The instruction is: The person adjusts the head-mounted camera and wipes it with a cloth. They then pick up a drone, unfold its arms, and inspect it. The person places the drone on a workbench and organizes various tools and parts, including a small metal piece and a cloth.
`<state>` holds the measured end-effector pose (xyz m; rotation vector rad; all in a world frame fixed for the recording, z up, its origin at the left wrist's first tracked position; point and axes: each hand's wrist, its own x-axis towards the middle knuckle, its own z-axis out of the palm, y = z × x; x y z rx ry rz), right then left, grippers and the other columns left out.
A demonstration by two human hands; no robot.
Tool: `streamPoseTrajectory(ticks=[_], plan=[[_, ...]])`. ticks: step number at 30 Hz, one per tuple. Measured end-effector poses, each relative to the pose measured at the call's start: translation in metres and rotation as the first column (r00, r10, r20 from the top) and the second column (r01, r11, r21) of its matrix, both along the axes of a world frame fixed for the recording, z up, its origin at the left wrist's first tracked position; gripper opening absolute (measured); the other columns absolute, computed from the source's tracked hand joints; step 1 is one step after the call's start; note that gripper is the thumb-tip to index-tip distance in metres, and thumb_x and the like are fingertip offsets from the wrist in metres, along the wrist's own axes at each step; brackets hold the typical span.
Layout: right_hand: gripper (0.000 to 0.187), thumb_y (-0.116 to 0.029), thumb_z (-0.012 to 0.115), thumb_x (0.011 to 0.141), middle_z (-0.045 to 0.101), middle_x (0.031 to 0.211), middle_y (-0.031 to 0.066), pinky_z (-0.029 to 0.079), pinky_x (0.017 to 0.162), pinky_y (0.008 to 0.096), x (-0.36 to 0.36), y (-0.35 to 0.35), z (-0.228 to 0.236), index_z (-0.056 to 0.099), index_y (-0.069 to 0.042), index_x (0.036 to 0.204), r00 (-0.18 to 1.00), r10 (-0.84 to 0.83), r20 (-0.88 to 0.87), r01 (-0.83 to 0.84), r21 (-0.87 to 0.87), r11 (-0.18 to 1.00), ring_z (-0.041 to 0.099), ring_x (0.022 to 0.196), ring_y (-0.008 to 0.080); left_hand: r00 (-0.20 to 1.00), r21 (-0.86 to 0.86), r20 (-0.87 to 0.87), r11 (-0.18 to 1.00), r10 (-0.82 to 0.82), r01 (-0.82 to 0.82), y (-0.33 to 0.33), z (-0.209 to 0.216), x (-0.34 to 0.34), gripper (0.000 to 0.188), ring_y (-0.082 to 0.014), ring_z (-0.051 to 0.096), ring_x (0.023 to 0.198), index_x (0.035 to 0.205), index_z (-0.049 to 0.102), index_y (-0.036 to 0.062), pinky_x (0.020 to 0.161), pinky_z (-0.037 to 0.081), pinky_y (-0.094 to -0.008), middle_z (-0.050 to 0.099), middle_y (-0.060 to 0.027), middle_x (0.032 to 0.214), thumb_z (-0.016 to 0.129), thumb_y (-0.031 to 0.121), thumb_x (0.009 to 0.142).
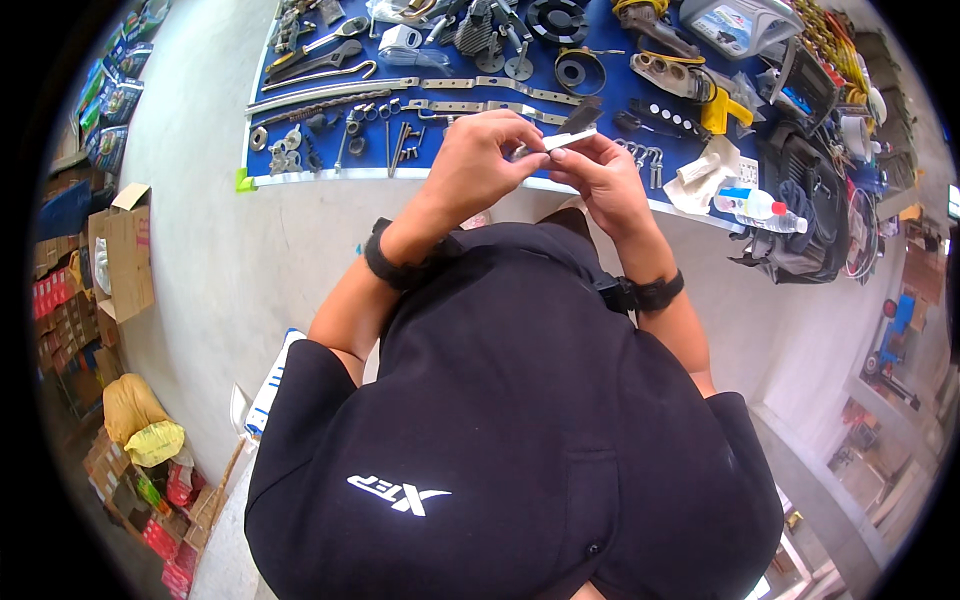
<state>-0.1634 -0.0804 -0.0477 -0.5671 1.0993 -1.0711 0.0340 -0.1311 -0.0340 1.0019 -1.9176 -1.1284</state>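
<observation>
Over the near edge of the blue-topped table, my left hand (pixel 482 152) and my right hand (pixel 606 178) meet with fingers pinched. Between their fingertips lies a small white strip (pixel 568 139), one end at each hand. A dark, flat, blade-like piece (pixel 582 114) shows just beyond the strip; whether it is held or lies on the table I cannot tell. Slotted metal straps (pixel 480 106) lie across the table beyond my hands. Beside my right hand are several metal hooks (pixel 654 160).
Wrenches (pixel 318 62), bolts and rings cover the table's left part. An angle-grinder-like yellow tool (pixel 716 105), a grey jug (pixel 735 25), a pale glove (pixel 704 178) and plastic bottles (pixel 750 203) sit at right. A black backpack (pixel 800 200) hangs at the right edge. A cardboard box (pixel 125 260) stands far left.
</observation>
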Motion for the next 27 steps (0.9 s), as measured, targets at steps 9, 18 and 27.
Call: streamPoseTrajectory(ticks=[9, 18, 27], plan=[[0.021, -0.005, 0.073, 0.088, 0.072, 0.102, 0.0113, 0.058, 0.086, 0.0305, 0.000, 0.000, 0.000, 0.066, 0.002, 0.107, 0.999, 0.038, 0.024, -0.039, 0.033, 0.999, 0.071, 0.094, 0.0188, 0.999, 0.161, -0.051, 0.987, 0.002, 0.007, 0.002, -0.004, 0.008, 0.012, -0.0127, 0.066, 0.074, 0.092, 0.075, 0.0006, 0.067, 0.053, -0.0250, 0.071, -0.0058, 0.087, 0.075, 0.009, 0.083], [0.020, -0.003, 0.073, 0.088, 0.071, 0.103, 0.0103, 0.059, 0.082, 0.0286, -0.001, -0.002, 0.000, 0.065, 0.000, 0.107, 0.998, 0.051, 0.021, -0.052, 0.034, 0.998, 0.070, 0.091, 0.0174, 0.986, 0.450, -0.147, 0.893, 0.082, -0.007, -0.004, -0.016, 0.010, 0.018, -0.0119, 0.068, 0.074, 0.092, 0.071, 0.0007, 0.070, 0.054, -0.0251, 0.072, -0.0059, 0.083, 0.078, 0.013, 0.081], [0.023, -0.007, 0.074, 0.088, 0.071, 0.102, 0.0101, 0.059, 0.083, 0.0290, 0.003, -0.004, 0.001, 0.064, 0.001, 0.108, 0.998, 0.061, -0.002, -0.061, 0.028, 0.998, 0.070, 0.091, 0.0162, 0.954, 0.565, -0.250, 0.825, 0.167, 0.003, -0.005, -0.022, 0.008, 0.016, -0.0097, 0.066, 0.078, 0.087, 0.066, 0.0040, 0.073, 0.053, -0.0233, 0.070, -0.0032, 0.083, 0.081, 0.009, 0.083]])
